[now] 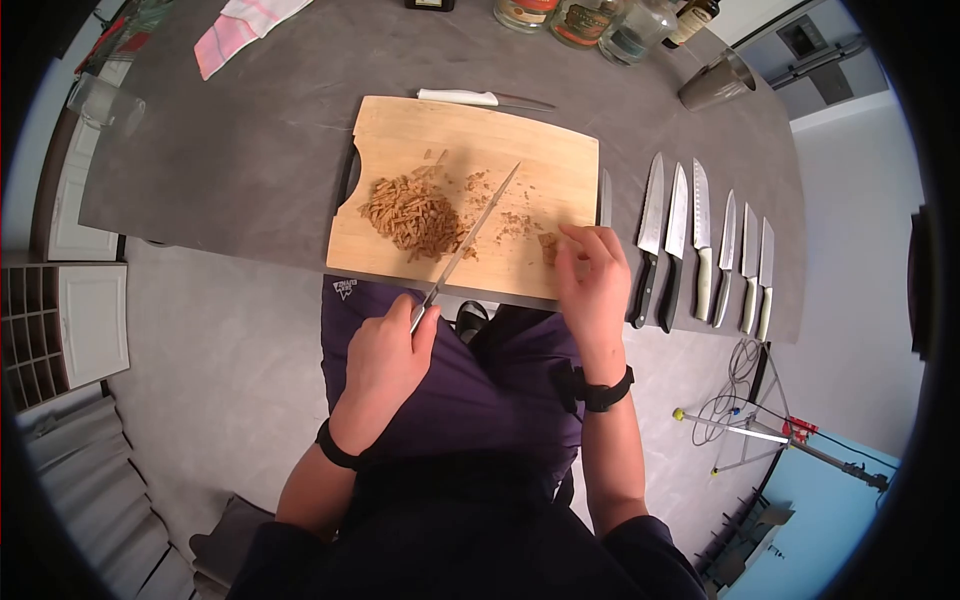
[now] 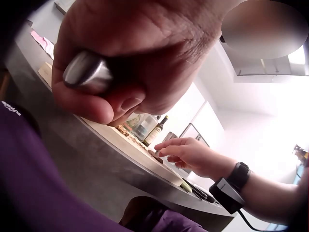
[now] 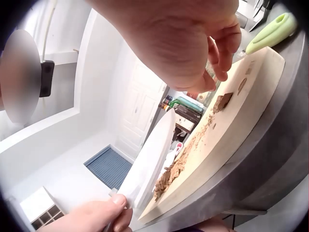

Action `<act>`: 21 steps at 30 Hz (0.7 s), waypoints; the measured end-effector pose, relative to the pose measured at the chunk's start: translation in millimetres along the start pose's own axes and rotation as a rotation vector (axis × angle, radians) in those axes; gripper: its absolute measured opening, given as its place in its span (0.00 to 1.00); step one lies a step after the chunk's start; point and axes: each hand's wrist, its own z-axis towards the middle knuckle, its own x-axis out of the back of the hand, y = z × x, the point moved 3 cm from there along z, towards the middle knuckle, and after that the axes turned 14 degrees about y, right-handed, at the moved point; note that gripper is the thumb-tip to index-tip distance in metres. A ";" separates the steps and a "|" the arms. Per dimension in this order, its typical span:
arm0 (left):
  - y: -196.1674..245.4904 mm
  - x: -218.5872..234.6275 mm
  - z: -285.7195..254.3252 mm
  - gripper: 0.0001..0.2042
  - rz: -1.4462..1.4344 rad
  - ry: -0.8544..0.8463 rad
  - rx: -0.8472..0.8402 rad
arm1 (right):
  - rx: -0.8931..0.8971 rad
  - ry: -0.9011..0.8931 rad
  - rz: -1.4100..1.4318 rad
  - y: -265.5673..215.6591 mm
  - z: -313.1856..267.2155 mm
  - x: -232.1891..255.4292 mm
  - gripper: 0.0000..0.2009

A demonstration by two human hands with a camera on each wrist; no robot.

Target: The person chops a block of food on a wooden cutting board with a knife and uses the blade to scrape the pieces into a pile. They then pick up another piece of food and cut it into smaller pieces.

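Note:
My left hand (image 1: 385, 350) grips a knife (image 1: 470, 243) by its metal handle (image 2: 88, 72). The long blade points up and away over the wooden cutting board (image 1: 400, 120), crossing the edge of a heap of chopped brown strips (image 1: 410, 215). Crumbs (image 1: 515, 225) lie scattered to the right of the blade. Near the board's right side is a small uncut brown piece (image 3: 223, 102). My right hand (image 1: 597, 275) hovers beside it with loosely bent fingers. In the right wrist view the fingertips (image 3: 221, 76) appear just above the piece, with nothing held.
Several knives (image 1: 700, 240) lie in a row right of the board. A white-handled knife (image 1: 460, 97) lies behind it. Bottles (image 1: 580, 22) and a metal cup (image 1: 715, 82) stand at the back right. A pink-striped cloth (image 1: 235, 35) and a glass (image 1: 105, 103) are on the left.

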 end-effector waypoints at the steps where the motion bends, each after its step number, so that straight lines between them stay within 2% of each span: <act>1: 0.2 -0.8 -0.8 0.18 -0.003 0.000 -0.001 | -0.007 -0.015 -0.018 -0.7 1.1 -0.4 0.08; 9: -3.4 -1.2 -4.2 0.19 0.014 0.036 -0.031 | 0.019 -0.046 -0.101 -5.5 4.0 -8.7 0.07; 17: -0.6 -4.0 -9.2 0.18 -0.003 0.010 -0.015 | -0.074 -0.067 0.060 -14.3 -0.2 -4.5 0.07; 21: 3.7 -7.9 -7.7 0.18 0.021 0.005 -0.031 | -0.084 -0.107 0.109 -43.7 -18.6 -14.5 0.08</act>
